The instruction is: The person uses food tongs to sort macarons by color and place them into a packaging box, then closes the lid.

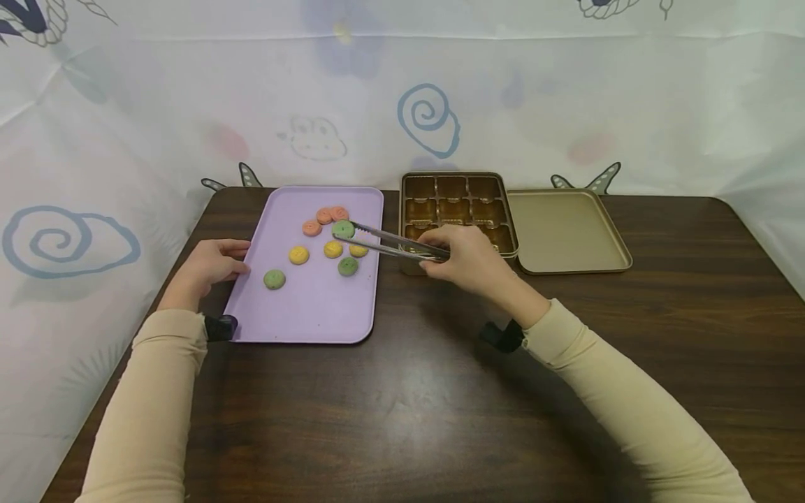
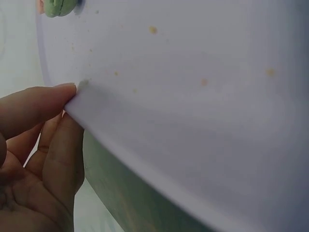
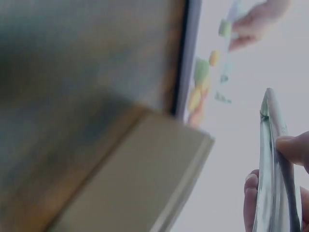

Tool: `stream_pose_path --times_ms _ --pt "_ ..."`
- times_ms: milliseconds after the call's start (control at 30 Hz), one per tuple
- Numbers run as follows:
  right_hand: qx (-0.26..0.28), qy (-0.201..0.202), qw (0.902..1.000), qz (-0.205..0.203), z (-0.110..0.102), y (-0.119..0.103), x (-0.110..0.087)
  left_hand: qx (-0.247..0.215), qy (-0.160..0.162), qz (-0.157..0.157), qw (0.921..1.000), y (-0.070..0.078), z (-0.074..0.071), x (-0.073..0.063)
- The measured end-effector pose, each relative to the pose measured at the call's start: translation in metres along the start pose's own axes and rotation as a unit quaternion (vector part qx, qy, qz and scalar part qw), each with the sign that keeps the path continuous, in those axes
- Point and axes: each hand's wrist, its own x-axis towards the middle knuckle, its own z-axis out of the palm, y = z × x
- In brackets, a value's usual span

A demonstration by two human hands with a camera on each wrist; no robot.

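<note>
Over the tray, which the left hand pinches, the right hand grips tongs astride a green cookie. Gentle pressure advised.

The person's long, pale beige sleeves are lightly creased and end in banded cuffs — a black wrist camera beside each.

lol the tongs partly cover the yellow cookie near the right edge of the tray, and the right hand blocks part of the gold box along its near edge. The tabletop gets its near edge cropped. Left wrist cam chops a green cookie, crumbs too tiny to ID. Right wrist cam's cookies are just blurry smears.
</note>
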Motion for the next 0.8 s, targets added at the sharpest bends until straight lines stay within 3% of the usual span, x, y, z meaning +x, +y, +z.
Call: stream_pose_path --times_ms 133,367,533,800 --pt "-0.018 0.032 0.9992 0.016 -0.019 0.013 0.004 -0.001 0.005 0.004 1.0 0.0 0.001 0.0" --pt "-0.033 0.047 0.9955 0.076 -0.04 0.045 0.013 0.0 0.006 0.009 0.9999 -0.001 0.002 0.0" --pt "-0.043 0.04 0.9913 0.117 -0.042 0.059 0.019 -0.002 0.007 0.009 0.9999 -0.001 0.002 0.0" --pt "-0.038 0.027 0.9889 0.141 -0.037 0.071 0.027 -0.009 0.007 0.007 0.9999 0.002 0.003 -0.003"
